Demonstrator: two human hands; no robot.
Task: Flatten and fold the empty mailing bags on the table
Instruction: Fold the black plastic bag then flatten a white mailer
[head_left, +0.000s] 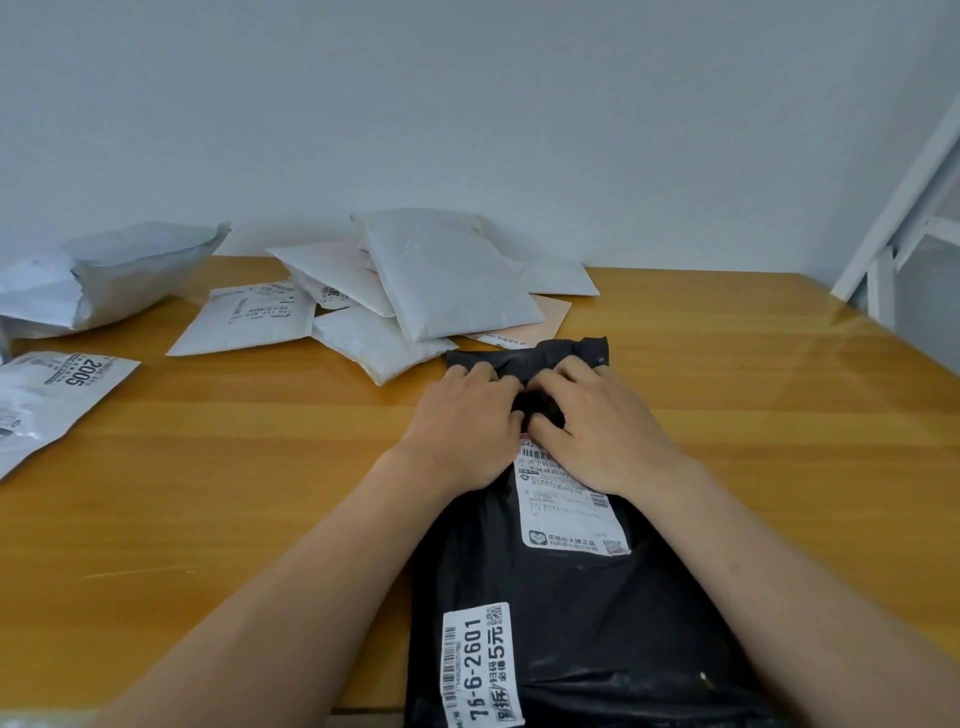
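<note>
Setting: a wooden bench (218, 499) set against a pale wall (467, 104), with a white metal frame (904, 218) at the far right corner.
Left grip: the left hand (462, 421) lies palm down on the black bag, fingers bent at the tips and pressing on the plastic near its far end; whether they pinch a fold cannot be told.
Right grip: the right hand (597, 421) lies just beside the left, thumbs nearly touching, fingers curled onto a bunched bit of the same plastic.
Black bag: the black mailing bag (571, 623) lies flat, running from the near edge of the bench toward the middle, its far end crumpled under both hands.
Labels: a white shipping label (569, 512) sits on the bag just behind the right wrist; a second narrow label (480, 670) sits by the near edge.
White bags: a heap of white mailing bags (415, 280) lies along the far edge, just beyond the black bag.
Left side: a crumpled grey bag (114, 275) at the far left corner, and a white bag (47, 405) at the left edge.
</note>
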